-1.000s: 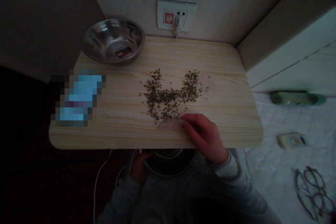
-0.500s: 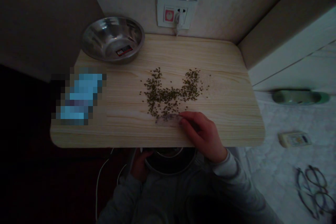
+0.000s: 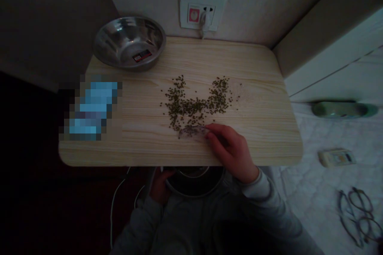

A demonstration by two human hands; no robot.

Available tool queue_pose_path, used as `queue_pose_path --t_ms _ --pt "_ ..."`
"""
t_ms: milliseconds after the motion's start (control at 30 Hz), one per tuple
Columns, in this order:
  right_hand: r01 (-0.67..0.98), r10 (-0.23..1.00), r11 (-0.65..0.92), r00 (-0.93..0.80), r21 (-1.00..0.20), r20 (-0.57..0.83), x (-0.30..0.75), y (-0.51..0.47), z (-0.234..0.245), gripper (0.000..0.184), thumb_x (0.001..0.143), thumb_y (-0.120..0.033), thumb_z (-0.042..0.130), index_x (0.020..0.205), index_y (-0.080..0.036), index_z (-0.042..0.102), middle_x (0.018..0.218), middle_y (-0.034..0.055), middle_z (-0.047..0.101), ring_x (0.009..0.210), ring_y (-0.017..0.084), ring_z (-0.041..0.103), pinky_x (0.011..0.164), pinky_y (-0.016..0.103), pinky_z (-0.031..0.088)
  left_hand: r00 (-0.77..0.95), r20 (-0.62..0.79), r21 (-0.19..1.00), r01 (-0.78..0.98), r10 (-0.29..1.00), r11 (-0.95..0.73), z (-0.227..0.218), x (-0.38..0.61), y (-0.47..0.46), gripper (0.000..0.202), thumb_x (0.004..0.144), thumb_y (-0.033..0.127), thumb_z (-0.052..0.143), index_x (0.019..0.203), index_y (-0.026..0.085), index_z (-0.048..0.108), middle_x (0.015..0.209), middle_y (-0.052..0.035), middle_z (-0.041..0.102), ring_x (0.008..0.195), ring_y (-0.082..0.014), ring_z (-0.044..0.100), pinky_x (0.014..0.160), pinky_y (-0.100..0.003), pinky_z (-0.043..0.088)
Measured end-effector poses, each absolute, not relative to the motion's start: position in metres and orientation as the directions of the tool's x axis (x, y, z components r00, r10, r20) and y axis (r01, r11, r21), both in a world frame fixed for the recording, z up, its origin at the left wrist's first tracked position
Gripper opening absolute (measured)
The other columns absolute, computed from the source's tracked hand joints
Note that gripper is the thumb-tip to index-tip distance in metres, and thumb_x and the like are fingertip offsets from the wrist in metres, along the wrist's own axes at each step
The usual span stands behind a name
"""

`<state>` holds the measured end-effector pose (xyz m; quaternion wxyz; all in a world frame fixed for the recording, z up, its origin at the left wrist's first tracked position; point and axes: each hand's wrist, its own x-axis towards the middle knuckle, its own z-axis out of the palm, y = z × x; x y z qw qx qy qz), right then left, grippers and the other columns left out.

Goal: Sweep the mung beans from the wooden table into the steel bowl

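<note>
A scatter of small dark green beans (image 3: 196, 101) lies across the middle of a light wooden table (image 3: 257, 99). My right hand (image 3: 230, 149) rests on the table near its front edge, fingers pinched on a small clear plastic piece (image 3: 191, 131) that touches the near edge of the beans. My left hand (image 3: 160, 185) is below the table's front edge, holding the rim of a dark metal bowl (image 3: 194, 183) in my lap; the table hides most of that bowl.
A steel bowl (image 3: 129, 43) stands at the table's back left, a blurred blue item (image 3: 91, 109) at its left edge. A wall socket (image 3: 201, 11) with a plug sits behind. On the bed to the right lie a green dish (image 3: 341, 109), a small box (image 3: 336, 157) and glasses (image 3: 357, 215).
My right hand has slid the clear piece slightly away from me, up to the near edge of the beans. My left hand and the lap bowl stay put.
</note>
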<state>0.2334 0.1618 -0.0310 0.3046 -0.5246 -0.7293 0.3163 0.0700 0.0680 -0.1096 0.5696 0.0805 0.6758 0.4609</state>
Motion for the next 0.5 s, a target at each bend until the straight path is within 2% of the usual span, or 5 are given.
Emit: queue_pose_path --t_ms 133,300,433,500 --pt "0.592 0.951 0.261 -0.292 -0.763 0.099 0.233 0.161 -0.029 0.025 0.072 -0.027 0.039 0.094 -0.021 0.05 0.081 0.0041 0.057 0.074 0.013 0.05 0.065 0.027 0.04 -0.373 -0.687 0.727 -0.374 0.624 0.576 -0.106 0.069 0.069 0.012 0.041 0.014 0.06 0.051 0.019 0.057 0.056 -0.0034 0.059 0.08 -0.0254 0.052 0.074 -0.035 0.038" --pt "0.578 0.928 0.306 -0.357 -0.757 0.103 0.231 0.159 -0.028 0.025 0.073 -0.026 0.038 0.094 -0.021 0.05 0.081 0.0042 0.057 0.075 0.014 0.049 0.067 0.028 0.039 -0.318 -0.694 0.708 -0.466 0.646 0.531 -0.107 0.072 0.071 0.014 0.047 0.019 0.056 0.06 0.018 0.058 0.063 -0.0022 0.06 0.079 -0.0233 0.053 0.072 -0.035 0.039" --pt "0.573 0.916 0.338 -0.382 -0.747 0.122 0.228 0.158 -0.027 0.026 0.073 -0.026 0.037 0.095 -0.021 0.05 0.079 0.004 0.057 0.074 0.014 0.049 0.067 0.029 0.038 -0.357 -0.672 0.734 -0.434 0.649 0.522 -0.113 0.07 0.067 0.016 0.047 0.018 0.056 0.063 0.017 0.058 0.068 -0.0023 0.06 0.081 -0.0224 0.052 0.073 -0.034 0.038" --pt "0.573 0.911 0.349 -0.392 -0.742 0.126 0.228 0.157 -0.026 0.026 0.073 -0.026 0.037 0.095 -0.021 0.05 0.079 0.004 0.057 0.073 0.014 0.048 0.067 0.03 0.038 -0.386 -0.652 0.756 -0.394 0.652 0.523 -0.115 0.067 0.064 0.014 0.045 0.018 0.059 0.059 0.018 0.058 0.07 -0.0028 0.06 0.084 -0.0236 0.051 0.075 -0.035 0.037"
